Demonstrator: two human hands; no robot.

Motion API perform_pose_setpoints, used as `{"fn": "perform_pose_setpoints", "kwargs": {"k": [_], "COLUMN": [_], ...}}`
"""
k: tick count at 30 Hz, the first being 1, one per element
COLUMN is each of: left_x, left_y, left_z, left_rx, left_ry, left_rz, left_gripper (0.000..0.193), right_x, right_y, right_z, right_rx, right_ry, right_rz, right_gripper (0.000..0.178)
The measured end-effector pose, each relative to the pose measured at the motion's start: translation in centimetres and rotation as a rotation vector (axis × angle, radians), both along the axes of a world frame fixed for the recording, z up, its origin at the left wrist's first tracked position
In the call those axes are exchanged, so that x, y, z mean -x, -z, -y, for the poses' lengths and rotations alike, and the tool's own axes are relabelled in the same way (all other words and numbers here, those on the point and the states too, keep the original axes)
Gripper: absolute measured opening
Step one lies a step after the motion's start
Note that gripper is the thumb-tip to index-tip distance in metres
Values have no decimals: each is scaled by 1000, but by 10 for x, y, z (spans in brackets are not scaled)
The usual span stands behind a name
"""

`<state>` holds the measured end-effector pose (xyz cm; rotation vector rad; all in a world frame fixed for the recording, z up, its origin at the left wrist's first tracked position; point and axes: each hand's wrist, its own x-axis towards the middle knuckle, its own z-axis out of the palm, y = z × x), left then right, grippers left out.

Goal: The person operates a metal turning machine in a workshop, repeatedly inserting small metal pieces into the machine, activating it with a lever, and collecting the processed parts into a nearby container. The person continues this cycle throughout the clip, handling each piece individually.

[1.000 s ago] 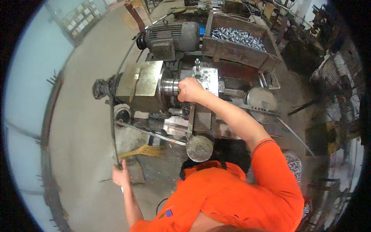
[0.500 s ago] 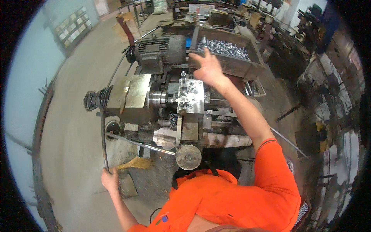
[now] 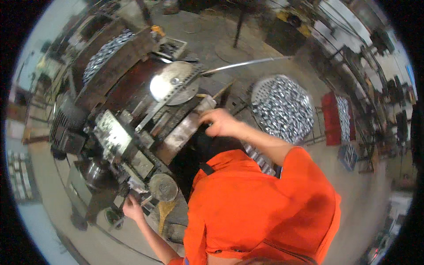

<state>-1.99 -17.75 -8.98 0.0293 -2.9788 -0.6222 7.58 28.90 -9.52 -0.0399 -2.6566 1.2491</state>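
My left hand point(image 3: 133, 209) is at the near left end of a lathe-like metal machine point(image 3: 114, 136), beside its round handwheel point(image 3: 163, 187). Its fingers are curled closed; what is inside them is hidden. My right hand point(image 3: 219, 123) hovers over the machine's front edge, next to a long metal plate point(image 3: 181, 134). Its fingers are loosely bent with a gap to the thumb, and nothing shows between them. Right of that arm stands a round basket point(image 3: 259, 90) heaped with small shiny metal parts point(image 3: 285, 108).
A wooden box point(image 3: 119, 66) of similar metal parts stands far left. A large round disc point(image 3: 174, 84) and a long rod point(image 3: 247, 63) lie beyond the machine. A red bin point(image 3: 330, 119) is at right. A straw broom point(image 3: 165, 212) lies near my left forearm.
The view has swung right, bringing the round basket into sight. My right hand has come back from above the machine to its front edge. The long lever my left hand gripped is no longer distinct.
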Motion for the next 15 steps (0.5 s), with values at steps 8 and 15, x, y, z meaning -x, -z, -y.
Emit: {"fn": "perform_pose_setpoints", "kwargs": {"k": [8,15], "left_x": [2,9], "left_y": [6,3], "left_z": [1,1], "left_rx": [-18,50], "left_ry": [44,-39], "left_rz": [-102,77], "left_gripper": [33,41], "right_x": [-155,-112], "right_y": [69,62], "right_z": [-194,-171], "right_rx": [-653,-547], "right_ry": [600,238], "right_rz": [494,606], "right_gripper": [31,31]}}
